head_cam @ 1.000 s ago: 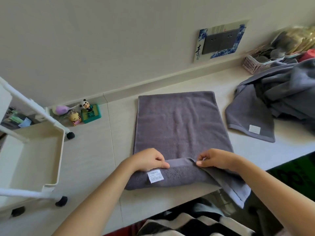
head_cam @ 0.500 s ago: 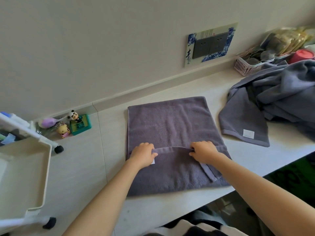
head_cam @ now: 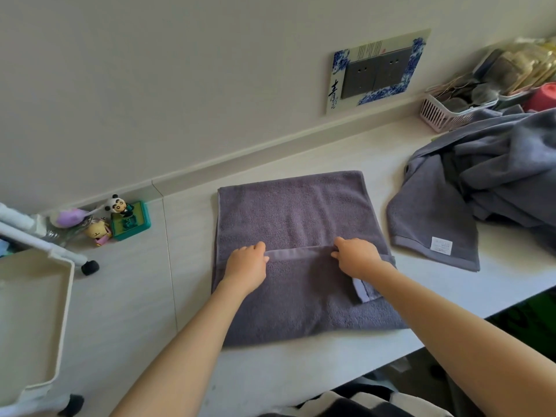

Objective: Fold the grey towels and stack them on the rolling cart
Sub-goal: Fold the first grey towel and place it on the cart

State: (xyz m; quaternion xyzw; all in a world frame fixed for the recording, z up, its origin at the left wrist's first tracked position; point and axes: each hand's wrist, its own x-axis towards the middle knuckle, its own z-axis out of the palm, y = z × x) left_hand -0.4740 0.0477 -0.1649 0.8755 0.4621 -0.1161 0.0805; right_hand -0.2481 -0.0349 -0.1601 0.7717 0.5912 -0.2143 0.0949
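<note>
Left hand and right hand each pinch the hemmed edge of the grey towel, which lies flat on the counter. I judge it soft, light and limp, so best held at the hem corners. More towels are heaped at right; the cart stands left.
</note>
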